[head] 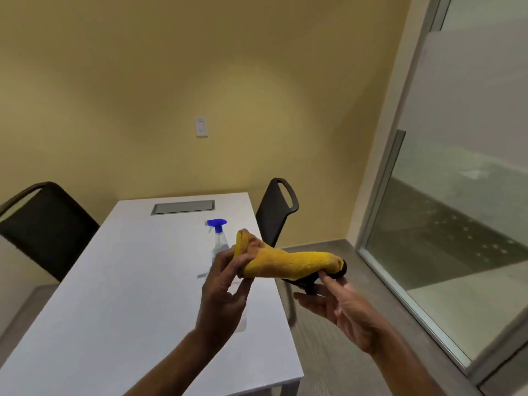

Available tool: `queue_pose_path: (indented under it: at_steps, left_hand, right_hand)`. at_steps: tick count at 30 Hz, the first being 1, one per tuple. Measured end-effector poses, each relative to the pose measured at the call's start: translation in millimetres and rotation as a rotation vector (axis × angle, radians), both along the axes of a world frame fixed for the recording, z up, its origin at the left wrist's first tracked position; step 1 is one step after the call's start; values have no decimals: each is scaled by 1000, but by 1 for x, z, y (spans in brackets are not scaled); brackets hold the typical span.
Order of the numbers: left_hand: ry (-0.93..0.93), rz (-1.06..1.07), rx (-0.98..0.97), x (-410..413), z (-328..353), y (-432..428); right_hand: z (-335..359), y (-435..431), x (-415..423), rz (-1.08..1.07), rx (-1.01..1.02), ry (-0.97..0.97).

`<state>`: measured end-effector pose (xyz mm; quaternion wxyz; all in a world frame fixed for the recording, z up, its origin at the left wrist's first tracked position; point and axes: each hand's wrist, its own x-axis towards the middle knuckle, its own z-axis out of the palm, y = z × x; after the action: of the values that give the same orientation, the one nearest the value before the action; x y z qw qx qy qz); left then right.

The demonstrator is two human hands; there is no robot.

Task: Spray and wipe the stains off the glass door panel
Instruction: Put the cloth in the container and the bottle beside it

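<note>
A yellow cloth [288, 264] is stretched in the air between my hands, over the table's right edge. My left hand [225, 284] pinches its bunched left end. My right hand [340, 298] touches the right end with fingertip and thumb, palm up, other fingers spread. A clear spray bottle [219, 241] with a blue trigger head stands on the white table [123, 281], just behind my left hand and partly hidden by it. The glass door panel [463, 195] fills the right side, frosted in its upper part, clear lower down.
A black chair [275, 210] stands at the table's right side, another black chair [43, 224] at its left. A grey cable hatch [183, 207] sits in the table's far end. A light switch [201, 127] is on the yellow wall. A metal frame [380, 172] borders the glass.
</note>
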<state>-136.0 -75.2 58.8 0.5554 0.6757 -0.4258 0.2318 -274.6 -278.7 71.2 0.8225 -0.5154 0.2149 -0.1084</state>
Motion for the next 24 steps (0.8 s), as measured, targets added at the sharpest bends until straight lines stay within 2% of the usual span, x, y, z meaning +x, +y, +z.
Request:
queue_pose_path:
  at_steps: [7,12,14,16,20,24]
  left_hand:
    - [4,42,-36,32,1,13]
    - [-44,109,24,63,-10,7]
    - [-69,124,45,73,-15,0]
    - [-56,146,57,83,-19,-10]
    - [142,198,60,87,-30,-32]
    - [536,115,-60,79,-43,-43]
  right_hand:
    - [-9,-13,53,220,16,-17]
    - [-9,-51,83,347,269,-171]
    - [-5,-66,99,338,320,-150]
    - [0,-75,118,319,248,-60]
    - [-7,-88,150,287,-98,45]
    - [-26,-102,170,267,-185,6]
